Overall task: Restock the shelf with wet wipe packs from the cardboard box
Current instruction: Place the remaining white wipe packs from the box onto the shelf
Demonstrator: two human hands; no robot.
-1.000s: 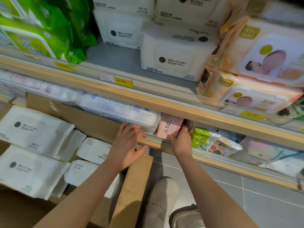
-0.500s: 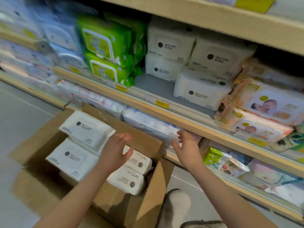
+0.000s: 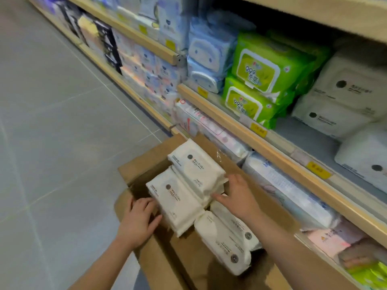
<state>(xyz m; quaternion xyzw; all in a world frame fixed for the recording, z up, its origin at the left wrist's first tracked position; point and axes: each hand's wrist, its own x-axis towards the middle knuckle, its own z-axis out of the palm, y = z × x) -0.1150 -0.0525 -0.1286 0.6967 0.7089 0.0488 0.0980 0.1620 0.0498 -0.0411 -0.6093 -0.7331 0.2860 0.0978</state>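
An open cardboard box (image 3: 146,160) stands on the floor against the shelving. Several white wet wipe packs lie in it: one at the far end (image 3: 196,166), one in front of it (image 3: 178,201), and more at the near right (image 3: 226,237). My left hand (image 3: 138,220) rests against the left edge of the front pack, fingers slightly curled. My right hand (image 3: 236,195) lies with spread fingers on the right ends of the two packs. Neither pack is lifted. Matching white packs (image 3: 345,101) are stacked on the middle shelf (image 3: 303,135) at the right.
Green packs (image 3: 261,80) and pale blue packs (image 3: 209,59) fill the middle shelf left of the white ones. The wooden shelf rail (image 3: 251,139) carries yellow price tags. The lowest shelf behind the box holds flat packs (image 3: 282,185). Grey tiled floor (image 3: 52,143) lies to the left.
My view has swung left and down onto the box. Both hands have left the lower shelf and come down onto the white packs in the box.
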